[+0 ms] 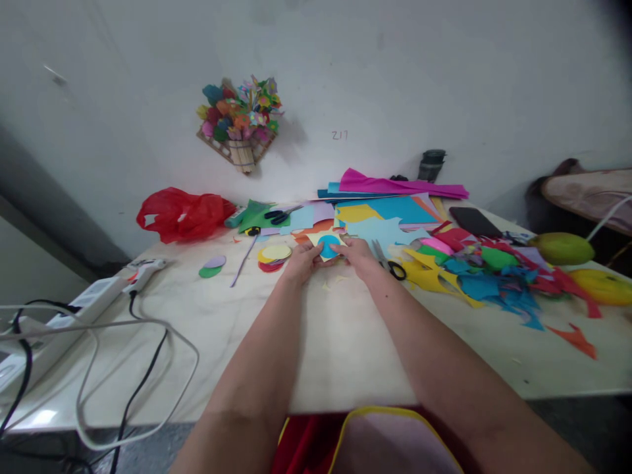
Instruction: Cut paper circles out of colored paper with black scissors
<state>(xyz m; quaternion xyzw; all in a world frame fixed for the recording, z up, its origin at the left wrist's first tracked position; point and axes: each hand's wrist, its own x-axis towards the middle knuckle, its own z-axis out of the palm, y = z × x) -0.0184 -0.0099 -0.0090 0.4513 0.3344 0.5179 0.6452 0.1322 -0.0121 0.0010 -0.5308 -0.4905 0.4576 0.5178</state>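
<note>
A blue paper circle (pixel 328 247) lies on top of a small cream sheet of paper (pixel 323 237), just above the table. My left hand (pixel 305 261) pinches the left side of the two layers, thumb on top and fingers beneath. From the right, my right hand (pixel 356 255) grips the same layers, its thumb pressing on the blue circle. Right beside my right hand lie scissors with black handles (pixel 396 270). Close to my left hand is a stack of yellow and red paper circles (pixel 275 255).
Colored paper sheets (pixel 390 214) cover the back, near black-handled scissors (pixel 279 216) and a red plastic bag (pixel 185 214). Paper scraps (pixel 498 283), a dark phone (pixel 474 222) and a green fruit (pixel 563 248) lie right. A power strip (pixel 64 326) with loose cables and a glue gun (pixel 144 273) occupy the left.
</note>
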